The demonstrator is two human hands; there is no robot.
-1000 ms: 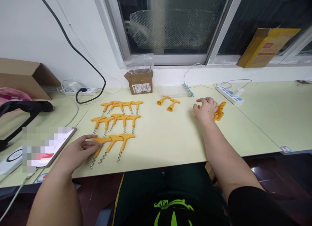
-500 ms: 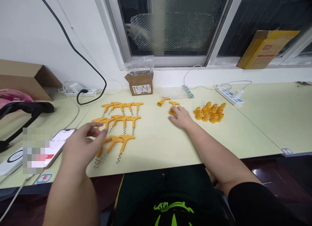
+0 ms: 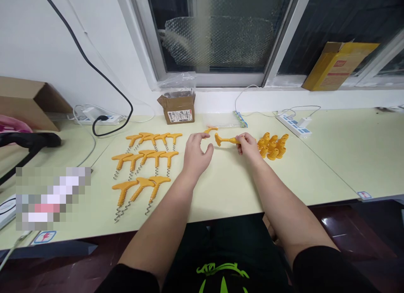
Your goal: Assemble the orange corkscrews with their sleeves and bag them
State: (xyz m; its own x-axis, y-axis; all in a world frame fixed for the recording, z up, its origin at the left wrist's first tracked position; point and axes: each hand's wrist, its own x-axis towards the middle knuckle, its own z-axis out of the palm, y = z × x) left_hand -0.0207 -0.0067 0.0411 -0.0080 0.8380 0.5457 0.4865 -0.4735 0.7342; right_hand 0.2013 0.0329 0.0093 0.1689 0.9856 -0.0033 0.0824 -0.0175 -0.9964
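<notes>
Pinched in my right hand (image 3: 247, 145) is a yellow corkscrew (image 3: 223, 139), lying sideways with its T-shaped handle pointing left; no metal spiral shows on it. Just left of that handle, my left hand (image 3: 198, 153) has its thumb and fingers apart, with nothing between them. Another yellow piece (image 3: 211, 129) lies behind my left hand, partly hidden by it. Three rows of yellow T-handled corkscrews (image 3: 157, 159) with bare metal spirals lie on the left of the table. A cluster of yellow cone-shaped caps (image 3: 273, 146) stands beyond my right hand.
An open cardboard box (image 3: 177, 107) stands by the wall, with a clear plastic bag (image 3: 221, 120) right of it. Power strips (image 3: 293, 124) and cables lie at the back. A black stand (image 3: 30, 141) and a blurred-out device are at the left.
My left hand has moved right from the corkscrew rows to the middle. My right hand has raised the corkscrew that stood by its fingers and turned it sideways. The view has shifted slightly.
</notes>
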